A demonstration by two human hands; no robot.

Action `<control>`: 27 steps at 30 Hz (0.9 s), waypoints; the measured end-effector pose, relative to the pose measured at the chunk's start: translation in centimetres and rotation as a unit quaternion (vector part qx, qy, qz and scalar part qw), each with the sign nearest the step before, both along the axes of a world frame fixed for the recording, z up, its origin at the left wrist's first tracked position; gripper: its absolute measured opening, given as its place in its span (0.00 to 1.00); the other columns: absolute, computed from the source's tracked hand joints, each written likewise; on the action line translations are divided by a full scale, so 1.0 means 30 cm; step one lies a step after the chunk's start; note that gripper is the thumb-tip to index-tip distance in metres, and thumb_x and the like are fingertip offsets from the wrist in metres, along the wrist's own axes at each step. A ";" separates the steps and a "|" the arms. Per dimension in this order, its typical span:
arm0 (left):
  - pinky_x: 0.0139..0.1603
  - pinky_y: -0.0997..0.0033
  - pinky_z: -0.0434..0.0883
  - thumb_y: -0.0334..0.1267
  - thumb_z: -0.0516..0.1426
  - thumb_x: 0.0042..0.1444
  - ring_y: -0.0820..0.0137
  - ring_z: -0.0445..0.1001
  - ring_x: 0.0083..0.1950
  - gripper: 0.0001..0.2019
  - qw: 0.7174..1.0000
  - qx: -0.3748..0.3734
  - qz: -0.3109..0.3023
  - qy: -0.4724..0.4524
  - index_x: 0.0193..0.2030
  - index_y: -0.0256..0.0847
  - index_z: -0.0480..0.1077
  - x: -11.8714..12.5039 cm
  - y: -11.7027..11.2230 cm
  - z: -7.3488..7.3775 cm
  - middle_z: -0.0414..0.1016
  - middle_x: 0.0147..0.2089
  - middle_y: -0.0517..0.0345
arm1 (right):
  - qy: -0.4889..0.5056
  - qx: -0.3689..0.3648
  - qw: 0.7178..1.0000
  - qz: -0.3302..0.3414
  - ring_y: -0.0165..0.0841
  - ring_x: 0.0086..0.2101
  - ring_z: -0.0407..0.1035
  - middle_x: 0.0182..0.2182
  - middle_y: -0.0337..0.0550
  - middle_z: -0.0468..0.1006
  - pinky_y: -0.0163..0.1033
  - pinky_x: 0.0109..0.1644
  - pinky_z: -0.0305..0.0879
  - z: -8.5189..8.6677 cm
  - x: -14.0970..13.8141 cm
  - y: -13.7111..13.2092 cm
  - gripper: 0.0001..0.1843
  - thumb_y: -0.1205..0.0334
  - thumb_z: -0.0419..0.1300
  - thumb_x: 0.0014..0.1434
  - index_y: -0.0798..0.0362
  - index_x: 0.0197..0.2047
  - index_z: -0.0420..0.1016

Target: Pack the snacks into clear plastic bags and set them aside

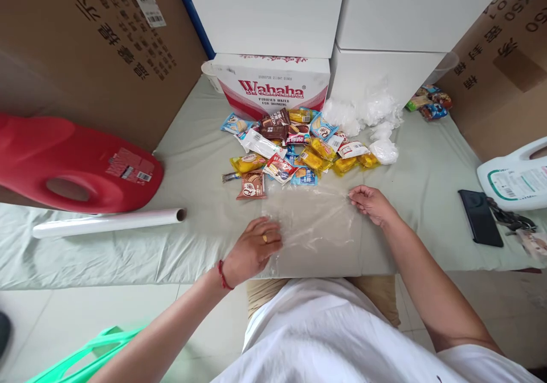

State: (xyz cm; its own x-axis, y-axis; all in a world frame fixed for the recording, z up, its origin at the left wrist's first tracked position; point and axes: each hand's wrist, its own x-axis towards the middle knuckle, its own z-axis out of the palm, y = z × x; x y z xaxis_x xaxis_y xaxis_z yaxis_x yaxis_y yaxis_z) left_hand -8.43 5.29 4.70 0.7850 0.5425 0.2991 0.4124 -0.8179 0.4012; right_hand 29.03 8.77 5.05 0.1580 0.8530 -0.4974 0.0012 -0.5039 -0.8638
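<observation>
A clear, thin plastic bag (316,223) lies spread on the cloth near the table's front edge. My right hand (371,203) pinches its upper right corner between thumb and fingertips. At the bag's left side, my left hand (256,243) has its fingers curled over the edge; their tips are partly hidden. Just beyond the bag is a pile of small wrapped snacks, among them a brown packet (251,185), a red and white packet (280,167) and yellow-wrapped cakes (314,158). Crumpled clear plastic (363,112) sits at the pile's right.
A red jug (85,138) and a white roll (109,222) lie on the left. Behind the snacks stands a Wahaha carton (273,84). At right are a black phone (481,218), a white bottle (517,178) and more packets (429,101). Cardboard boxes (128,47) flank the table.
</observation>
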 end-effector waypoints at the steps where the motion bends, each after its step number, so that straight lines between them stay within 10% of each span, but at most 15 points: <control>1: 0.69 0.51 0.61 0.25 0.52 0.57 0.62 0.76 0.59 0.17 1.000 -0.024 -0.009 0.006 0.46 0.47 0.77 -0.014 -0.021 0.003 0.83 0.46 0.57 | -0.007 0.001 1.000 0.006 0.21 0.18 0.52 0.20 0.34 0.71 0.29 0.19 0.45 0.000 0.004 0.006 0.22 0.50 0.76 0.39 0.52 0.30 0.72; 6: 0.61 0.54 0.69 0.33 0.50 0.60 0.59 0.76 0.59 0.21 0.983 -0.175 -0.015 -0.046 0.59 0.43 0.72 -0.044 -0.056 0.041 0.79 0.58 0.48 | -0.037 -0.028 0.998 0.042 0.23 0.17 0.52 0.24 0.38 0.78 0.29 0.18 0.46 0.036 -0.005 0.005 0.25 0.41 0.72 0.48 0.51 0.39 0.73; 9: 0.49 0.62 0.73 0.36 0.42 0.69 0.64 0.80 0.46 0.20 0.972 -0.222 0.071 -0.038 0.54 0.45 0.75 -0.019 -0.045 0.043 0.83 0.49 0.51 | -0.011 -0.065 0.997 0.037 0.24 0.16 0.49 0.28 0.44 0.82 0.31 0.18 0.41 0.060 -0.018 -0.021 0.33 0.33 0.67 0.53 0.49 0.51 0.71; 13: 0.40 0.63 0.71 0.41 0.49 0.70 0.64 0.77 0.38 0.17 0.980 -0.102 0.160 0.065 0.37 0.44 0.77 0.064 -0.038 0.018 0.81 0.38 0.52 | -0.005 -0.075 0.997 0.023 0.26 0.16 0.49 0.31 0.48 0.83 0.33 0.19 0.41 0.064 -0.037 -0.059 0.36 0.31 0.61 0.57 0.50 0.57 0.68; 18: 0.64 0.51 0.66 0.29 0.53 0.64 0.57 0.70 0.64 0.17 0.988 0.054 0.104 0.096 0.54 0.45 0.76 0.142 -0.039 -0.022 0.76 0.62 0.49 | -0.300 0.184 0.936 -0.010 0.33 0.27 0.66 0.39 0.45 0.81 0.39 0.34 0.66 0.101 -0.073 -0.077 0.18 0.46 0.62 0.62 0.47 0.50 0.76; 21: 0.74 0.47 0.56 0.27 0.52 0.63 0.56 0.61 0.74 0.24 0.990 0.056 0.062 0.111 0.64 0.44 0.71 0.153 -0.035 -0.056 0.67 0.71 0.48 | -0.379 0.290 0.873 0.099 0.36 0.37 0.72 0.51 0.48 0.77 0.42 0.46 0.69 0.155 -0.127 -0.048 0.15 0.57 0.58 0.66 0.46 0.54 0.77; 27: 0.75 0.45 0.55 0.28 0.51 0.62 0.57 0.59 0.76 0.31 0.991 0.001 0.048 0.125 0.73 0.44 0.61 0.145 -0.028 -0.114 0.62 0.75 0.47 | -0.392 0.260 0.785 0.402 0.47 0.62 0.66 0.70 0.53 0.62 0.45 0.59 0.66 0.137 -0.268 0.092 0.46 0.66 0.66 0.59 0.46 0.76 0.53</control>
